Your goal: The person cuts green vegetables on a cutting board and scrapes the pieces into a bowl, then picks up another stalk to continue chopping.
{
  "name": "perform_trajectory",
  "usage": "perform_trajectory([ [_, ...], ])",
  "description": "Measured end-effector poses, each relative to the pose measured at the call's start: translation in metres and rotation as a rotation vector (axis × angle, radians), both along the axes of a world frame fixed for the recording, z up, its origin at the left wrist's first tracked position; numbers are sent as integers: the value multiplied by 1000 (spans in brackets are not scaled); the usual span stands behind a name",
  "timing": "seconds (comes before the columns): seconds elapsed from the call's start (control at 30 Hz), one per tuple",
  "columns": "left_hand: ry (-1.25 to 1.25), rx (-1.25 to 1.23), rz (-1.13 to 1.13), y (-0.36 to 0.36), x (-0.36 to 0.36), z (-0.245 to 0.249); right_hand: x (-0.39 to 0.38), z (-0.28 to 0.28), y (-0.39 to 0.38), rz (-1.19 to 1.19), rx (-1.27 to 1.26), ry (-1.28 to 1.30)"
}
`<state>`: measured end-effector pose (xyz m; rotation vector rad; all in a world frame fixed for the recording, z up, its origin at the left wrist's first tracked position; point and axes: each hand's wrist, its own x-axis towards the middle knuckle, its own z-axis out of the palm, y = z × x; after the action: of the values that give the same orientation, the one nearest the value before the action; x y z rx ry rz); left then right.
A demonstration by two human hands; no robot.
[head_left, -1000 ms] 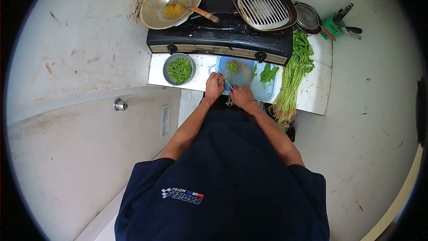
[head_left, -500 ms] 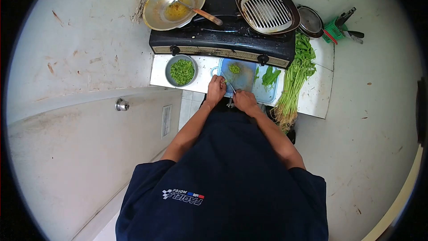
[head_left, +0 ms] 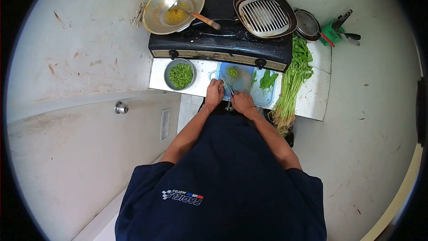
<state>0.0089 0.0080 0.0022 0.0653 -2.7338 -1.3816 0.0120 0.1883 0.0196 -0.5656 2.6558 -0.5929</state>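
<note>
My right hand point(head_left: 243, 102) is closed round the handle of a knife point(head_left: 229, 88), whose blade slants up and left over the blue cutting board point(head_left: 244, 72). Close by on the left, my left hand point(head_left: 215, 92) has its fingers bunched round pale green stems, mostly hidden by the fingers. A small heap of chopped greens point(head_left: 232, 72) lies on the board just beyond the blade. Loose green leaves point(head_left: 268, 80) rest on the board's right side. To the left stands a grey bowl point(head_left: 166, 77) filled with chopped greens point(head_left: 181, 75).
A black stove point(head_left: 214, 47) spans the back, bearing a wok point(head_left: 154, 11) with a wooden-handled spatula point(head_left: 205, 19) and a grill pan point(head_left: 289, 12). Long leafy greens with roots point(head_left: 290, 87) lie on the right of the white counter point(head_left: 312, 100). A green basket point(head_left: 331, 34) holds utensils.
The whole view has shifted slightly downward. Both hands stay at the board in nearly the same pose, and the knife remains beside the left fingers.
</note>
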Motion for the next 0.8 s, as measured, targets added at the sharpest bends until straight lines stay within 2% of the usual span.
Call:
perform_trajectory([
  [0.8, 68, -12, 28, 1, 2, -2, 4, 3, -3, 52, 38, -62],
])
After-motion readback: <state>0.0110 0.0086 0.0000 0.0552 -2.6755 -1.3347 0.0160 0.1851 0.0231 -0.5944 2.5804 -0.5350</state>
